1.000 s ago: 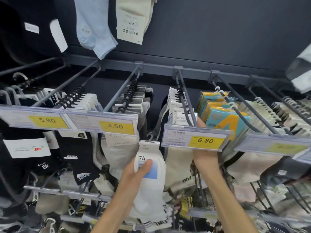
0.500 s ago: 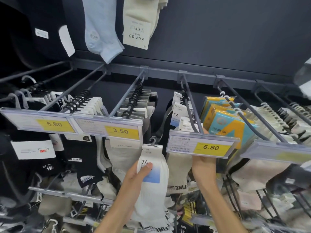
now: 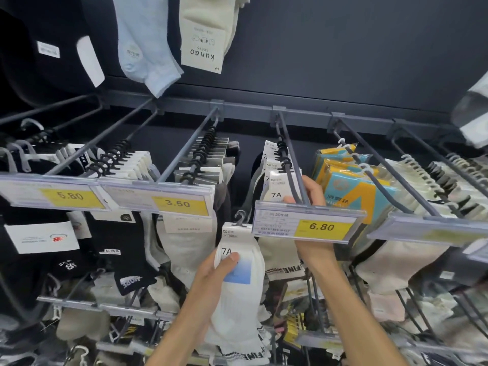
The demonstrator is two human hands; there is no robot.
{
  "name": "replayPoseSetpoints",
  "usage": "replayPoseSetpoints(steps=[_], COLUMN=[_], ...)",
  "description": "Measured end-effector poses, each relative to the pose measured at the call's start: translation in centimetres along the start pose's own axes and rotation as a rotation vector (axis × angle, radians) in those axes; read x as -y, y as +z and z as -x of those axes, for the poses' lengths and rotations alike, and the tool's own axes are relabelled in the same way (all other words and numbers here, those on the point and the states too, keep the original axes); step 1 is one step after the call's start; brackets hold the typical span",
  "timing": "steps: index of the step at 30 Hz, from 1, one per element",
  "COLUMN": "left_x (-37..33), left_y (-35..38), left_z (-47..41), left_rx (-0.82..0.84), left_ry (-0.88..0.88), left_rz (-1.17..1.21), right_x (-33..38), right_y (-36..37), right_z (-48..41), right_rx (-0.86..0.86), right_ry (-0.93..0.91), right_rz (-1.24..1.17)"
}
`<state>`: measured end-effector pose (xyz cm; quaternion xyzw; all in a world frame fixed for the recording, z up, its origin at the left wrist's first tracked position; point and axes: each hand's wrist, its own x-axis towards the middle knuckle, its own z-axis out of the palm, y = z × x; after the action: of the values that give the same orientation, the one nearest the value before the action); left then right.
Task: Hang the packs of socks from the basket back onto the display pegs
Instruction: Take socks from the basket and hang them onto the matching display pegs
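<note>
Two hands in frame, both yours. Your left hand (image 3: 211, 276) is at 6 o'clock, fingers wrapped round a white sock pack with a blue-fade "7A" card label (image 3: 239, 281), thumb pressed on the label front. That pack sits upright, its small grey plastic hook (image 3: 240, 217) free in the air, just left of and slightly below the clear price strip with the yellow "6.80" tag (image 3: 307, 225). Hook is on no peg.

Your right hand (image 3: 310, 204) comes up from behind that strip, at roughly 3 o'clock from the held pack. Its fingers are curled round the dark grey metal display peg (image 3: 289, 165) near the front end, thumb tip touching the front "7A" header card of the white packs already hanging there (image 3: 276, 186). Black hooks line that peg toward the back rail.

At 9 o'clock from the pack: yellow "3.50" tag (image 3: 179, 204) and yellow "5.80" tag (image 3: 71, 196), with grey, white and black socks hanging under them. At 2 o'clock: teal-and-yellow packs (image 3: 351, 188) on the next peg. At 12 o'clock, higher up: a pale blue sock (image 3: 142, 48) and a cream sock with a "kunao" label (image 3: 206, 35).

Basket is out of view.
</note>
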<state>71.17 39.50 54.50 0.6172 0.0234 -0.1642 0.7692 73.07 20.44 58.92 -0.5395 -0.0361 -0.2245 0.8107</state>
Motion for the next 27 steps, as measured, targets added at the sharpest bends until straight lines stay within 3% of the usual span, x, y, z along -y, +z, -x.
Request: replayPoseSetpoints(steps=[6, 9, 11, 16, 23, 27], left_x=[0.1, -0.3, -0.4, -0.4, -0.5, -0.2], left_y=[-0.4, -0.7, -0.9, -0.6, 0.4, 0.5], left_z=[0.2, 0.6, 0.8, 0.8, 0.2, -0.2], left_rx=[0.078, 0.179, 0.211, 0.241, 0.31, 0.368], left_ry=[-0.015, 0.08, 0.14, 0.252, 0.311, 0.362], left_rz=[-0.04, -0.017, -0.001, -0.038, -0.055, -0.154], right_x=[0.2, -0.6, -1.4, -1.9, -0.4, -0.3], right_y=[1.0, 0.7, 1.0, 2.4, 1.8, 1.3], right_z=[1.0, 4.2, 6.9, 9.6, 8.8, 8.1], right_rx=[-0.063, -0.146, -0.192, -0.007, 0.095, -0.036], right_ry=[-0.07, -0.249, -0.251, -0.028, -0.02, -0.053], right_rz=[0.058, 0.469, 0.642, 0.54, 0.469, 0.381])
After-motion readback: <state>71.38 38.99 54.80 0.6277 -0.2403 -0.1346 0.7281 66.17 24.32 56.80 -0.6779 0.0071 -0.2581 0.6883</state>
